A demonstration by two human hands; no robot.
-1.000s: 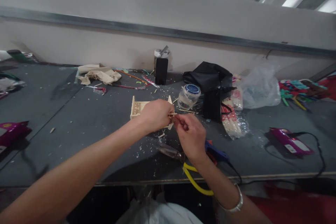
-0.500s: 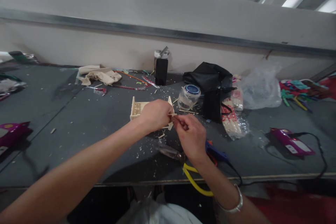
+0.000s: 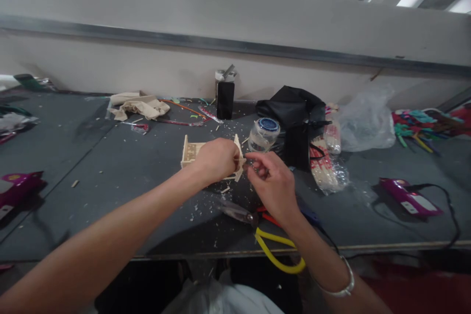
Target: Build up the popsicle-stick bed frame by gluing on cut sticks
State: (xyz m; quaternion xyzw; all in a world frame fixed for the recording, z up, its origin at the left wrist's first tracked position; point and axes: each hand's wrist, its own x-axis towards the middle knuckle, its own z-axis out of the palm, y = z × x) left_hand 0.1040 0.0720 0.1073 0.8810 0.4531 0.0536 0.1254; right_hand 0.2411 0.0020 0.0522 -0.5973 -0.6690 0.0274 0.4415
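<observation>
A small pale wooden stick model [image 3: 191,149], shaped like an open box, stands on the grey table [image 3: 110,181]. My left hand [image 3: 217,159] is closed over its right side. My right hand [image 3: 274,184] is right beside it, thumb and fingers pinched near the model's right edge; what they pinch is too small to make out. Yellow-handled pliers [image 3: 274,248] lie just below my right wrist, with a blue glue gun [image 3: 312,217] behind it.
A clear jar with a blue lid [image 3: 263,135], a black bag [image 3: 294,108], a packet of sticks [image 3: 326,164], a clear plastic bag [image 3: 366,122], a black bottle [image 3: 225,95], crumpled cloth [image 3: 138,104], pink devices [image 3: 406,196] [image 3: 16,186], and wood chips lie about.
My right hand has shifted slightly up and right, and the short stick seen between both hands earlier no longer shows. The left hand stays on the model.
</observation>
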